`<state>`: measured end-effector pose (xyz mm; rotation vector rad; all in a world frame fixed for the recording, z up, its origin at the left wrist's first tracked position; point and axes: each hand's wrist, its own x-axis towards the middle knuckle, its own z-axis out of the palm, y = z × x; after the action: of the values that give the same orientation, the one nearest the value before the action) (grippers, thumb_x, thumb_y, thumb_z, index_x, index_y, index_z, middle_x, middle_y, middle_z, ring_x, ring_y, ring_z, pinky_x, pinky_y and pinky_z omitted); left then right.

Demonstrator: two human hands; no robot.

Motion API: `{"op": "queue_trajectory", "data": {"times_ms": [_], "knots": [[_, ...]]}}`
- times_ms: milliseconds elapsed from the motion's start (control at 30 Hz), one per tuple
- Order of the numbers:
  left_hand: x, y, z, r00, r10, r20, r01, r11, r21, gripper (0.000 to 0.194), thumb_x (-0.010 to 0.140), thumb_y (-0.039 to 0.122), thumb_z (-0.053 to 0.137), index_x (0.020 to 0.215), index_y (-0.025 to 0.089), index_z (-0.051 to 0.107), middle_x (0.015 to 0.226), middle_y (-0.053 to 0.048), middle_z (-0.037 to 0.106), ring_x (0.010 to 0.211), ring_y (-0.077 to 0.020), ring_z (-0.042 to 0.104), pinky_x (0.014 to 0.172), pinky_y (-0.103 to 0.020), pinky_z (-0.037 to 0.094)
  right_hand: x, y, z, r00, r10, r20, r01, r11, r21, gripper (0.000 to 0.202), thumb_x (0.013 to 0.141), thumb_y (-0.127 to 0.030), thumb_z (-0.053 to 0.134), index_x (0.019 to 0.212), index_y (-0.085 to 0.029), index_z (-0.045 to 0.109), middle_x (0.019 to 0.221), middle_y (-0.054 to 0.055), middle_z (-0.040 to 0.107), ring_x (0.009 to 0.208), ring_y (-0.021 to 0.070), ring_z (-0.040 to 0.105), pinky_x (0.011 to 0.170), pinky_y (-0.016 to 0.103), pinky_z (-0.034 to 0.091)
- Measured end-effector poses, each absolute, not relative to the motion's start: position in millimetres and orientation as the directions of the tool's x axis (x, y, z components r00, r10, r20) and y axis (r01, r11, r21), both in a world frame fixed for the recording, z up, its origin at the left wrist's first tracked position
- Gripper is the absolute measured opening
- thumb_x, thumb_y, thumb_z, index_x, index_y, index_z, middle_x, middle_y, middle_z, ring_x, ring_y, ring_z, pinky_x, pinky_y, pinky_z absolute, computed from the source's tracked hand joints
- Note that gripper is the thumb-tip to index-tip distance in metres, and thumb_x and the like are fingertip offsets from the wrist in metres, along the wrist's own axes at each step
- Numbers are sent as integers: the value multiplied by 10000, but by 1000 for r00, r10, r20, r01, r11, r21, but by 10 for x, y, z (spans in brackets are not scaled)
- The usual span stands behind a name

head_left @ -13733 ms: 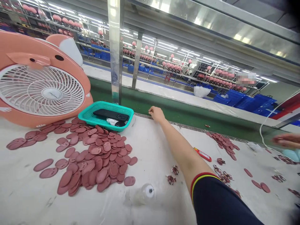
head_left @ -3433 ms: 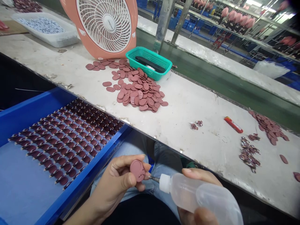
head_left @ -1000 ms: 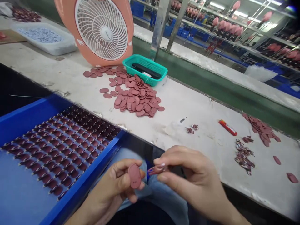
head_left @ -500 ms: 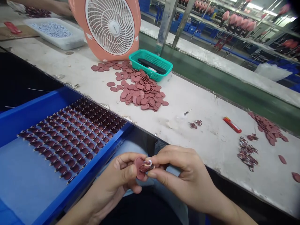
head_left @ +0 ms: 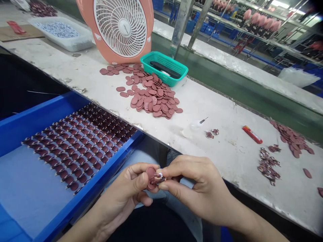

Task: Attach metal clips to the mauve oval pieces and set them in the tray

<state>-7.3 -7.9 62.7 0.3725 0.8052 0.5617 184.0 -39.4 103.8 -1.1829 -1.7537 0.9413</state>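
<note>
Between thumb and fingers, my left hand [head_left: 133, 188] pinches a reddish-brown oval disc [head_left: 151, 176] over my lap. My right hand [head_left: 194, 185] is closed on a small painted figurine [head_left: 158, 178], brown with white and yellowish parts, pressed against the disc's face. Fingertips hide part of both pieces. On the bench lie more small figurines [head_left: 268, 166] to the right, with two others [head_left: 212, 133] nearer the middle. A large heap of loose oval discs [head_left: 153, 97] lies beyond my hands.
A blue tray [head_left: 126, 153] at left holds rows of disc-and-figurine pieces. Beyond the heap are a green basket [head_left: 164, 69] and a pink fan [head_left: 123, 30]. A bottle with a needle tip [head_left: 193, 127], a red tube [head_left: 252, 134] and more discs [head_left: 292, 137] lie on the bench.
The view has shifted slightly. Both hands keep nearly the same pose, with the figurine still against the disc. The other person's arm at top left is gone from view.
</note>
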Motion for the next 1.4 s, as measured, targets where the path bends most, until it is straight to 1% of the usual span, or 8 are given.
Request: {"op": "queue_trajectory", "data": {"times_ms": [200,667,800,967,1033,1167,1300,1400], "knots": [[-66,-64,686,554,594,-583,-335,801,496,429,538,412,978,829,142,815,643,-5,706,559,-83,620,443,-127,530,1848,-367,1043,-267,936,229,355,316,-880,108,869,-91,729,956,-149,755,762,23,742,660,103,655,645,198,519],[-102,-115,670,565,592,-575,-337,802,494,321,554,358,973,793,204,826,643,-1,748,588,-99,657,519,-145,521,1811,-435,1029,-303,893,333,370,432,-822,142,916,-118,686,1044,-173,711,807,49,766,698,140,703,658,239,576],[-97,-133,575,590,606,-534,-347,787,510,307,567,372,972,790,216,829,662,-14,755,577,-100,656,510,-143,512,1812,-448,1015,-300,897,324,360,421,-832,137,894,-95,705,1025,-133,722,802,61,763,701,132,703,672,222,573],[-109,-127,509,610,596,-523,-337,792,509,337,573,408,963,815,218,825,658,-10,735,575,-105,649,494,-148,514,1803,-437,1018,-302,907,294,379,397,-836,151,896,-104,697,1024,-182,714,787,26,753,677,117,681,661,218,560],[-115,-112,525,615,584,-529,-329,800,502,356,557,413,966,814,213,823,667,-10,731,584,-111,653,483,-147,514,1812,-437,1045,-308,908,284,393,393,-831,211,875,-140,741,1077,-189,704,822,17,745,693,109,661,686,213,555],[-116,-83,523,639,569,-517,-321,808,494,371,552,435,965,804,206,819,675,-22,732,592,-124,666,460,-141,506,1860,-452,1072,-295,921,256,415,364,-834,552,799,-295,854,1294,-206,627,1014,34,724,795,116,645,722,194,561],[-96,-79,479,641,572,-511,-333,808,486,367,551,413,972,822,213,825,684,-20,736,565,-111,648,465,-144,514,1878,-453,1013,-305,917,258,386,366,-846,259,920,-219,723,1177,-196,708,932,50,724,783,122,673,709,214,576],[-80,-98,454,635,567,-525,-347,817,461,368,538,402,979,813,211,825,659,-15,728,546,-100,634,464,-137,497,1851,-446,975,-301,911,281,378,385,-842,161,947,-178,676,1097,-194,732,864,46,744,763,131,698,708,229,583]]}}
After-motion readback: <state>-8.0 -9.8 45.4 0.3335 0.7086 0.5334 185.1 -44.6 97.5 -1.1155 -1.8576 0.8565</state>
